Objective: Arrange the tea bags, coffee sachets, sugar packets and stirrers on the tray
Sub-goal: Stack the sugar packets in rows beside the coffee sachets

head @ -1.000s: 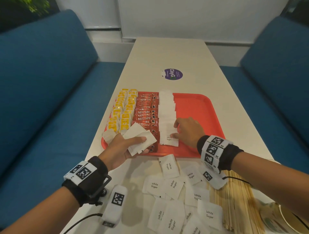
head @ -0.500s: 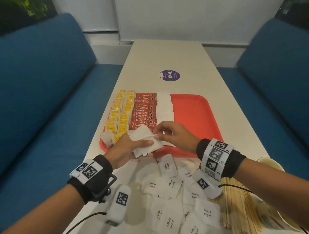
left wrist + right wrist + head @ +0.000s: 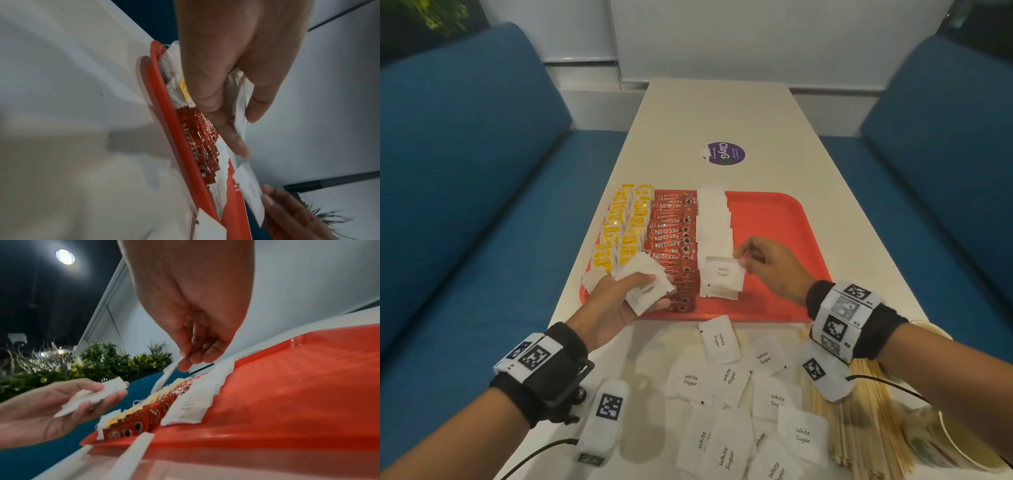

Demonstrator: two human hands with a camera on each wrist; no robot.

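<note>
Head view: right hand (image 3: 770, 267) pinches 1 sugar packet (image 3: 723, 274); left hand (image 3: 616, 301) holds a sugar-packet stack (image 3: 645, 286).

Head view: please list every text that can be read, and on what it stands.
"White Sugar": loose sugar packets on the table, and the packet pinched by the right hand.
"NESCAFE": red coffee sachets.
"ClayG": purple sticker; its small print is unreadable.
Yellow tea bags: print too blurred.

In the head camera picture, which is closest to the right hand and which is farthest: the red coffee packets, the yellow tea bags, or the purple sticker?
From the right hand:
1. Red coffee packets, on the tray just to its left, past the white sugar row.
2. Yellow tea bags, farther left at the tray's left edge.
3. Purple sticker, up the table beyond the tray.
</note>
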